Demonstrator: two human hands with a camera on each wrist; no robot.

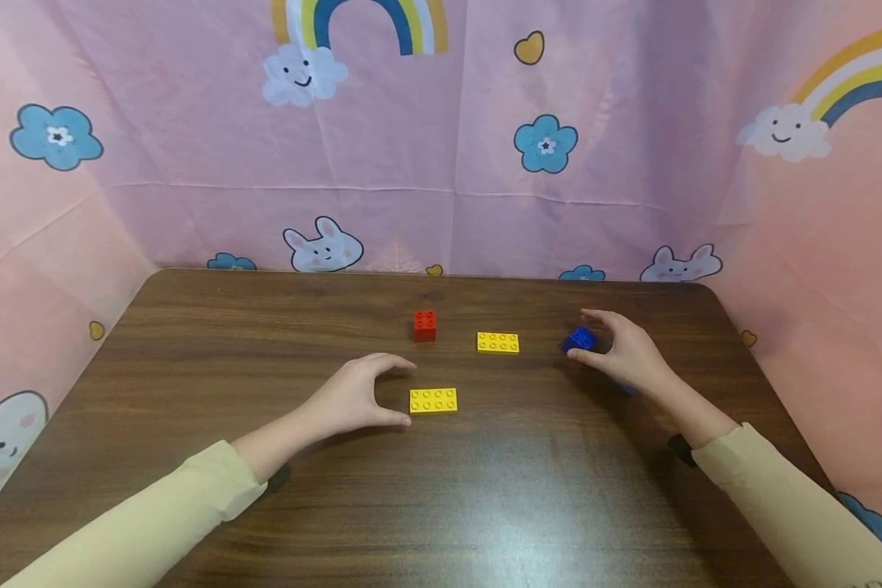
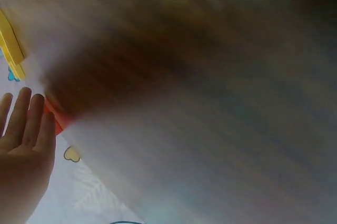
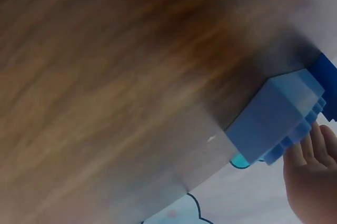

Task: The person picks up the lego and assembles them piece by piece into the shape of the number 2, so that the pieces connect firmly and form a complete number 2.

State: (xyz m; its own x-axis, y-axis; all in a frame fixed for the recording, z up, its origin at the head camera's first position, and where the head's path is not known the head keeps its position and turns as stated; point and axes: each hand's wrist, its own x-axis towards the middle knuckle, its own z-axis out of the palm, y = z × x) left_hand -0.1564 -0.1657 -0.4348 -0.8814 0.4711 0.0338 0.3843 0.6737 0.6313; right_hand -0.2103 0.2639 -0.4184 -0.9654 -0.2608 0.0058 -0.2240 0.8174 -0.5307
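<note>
My left hand [image 1: 353, 396] has thumb and fingers spread apart beside the left end of a yellow brick [image 1: 434, 400], with nothing held between them. Its straight fingers show in the left wrist view, in front of part of a red brick [image 2: 57, 119]. On the right, my right hand [image 1: 628, 355] arches around a small blue brick [image 1: 579, 340], the thumb at its near side and the fingers spread beyond it. A second blue brick [image 1: 626, 389] lies mostly hidden beneath that hand. The right wrist view shows a blue brick [image 3: 268, 116] large, with a darker blue one [image 3: 325, 84] behind.
Toward the back of the wooden table [image 1: 265, 327] stands the red brick [image 1: 425, 326]. Another yellow brick [image 1: 497, 343] lies between it and the small blue brick. A patterned pink cloth [image 1: 412, 147] hangs along the table's back and sides.
</note>
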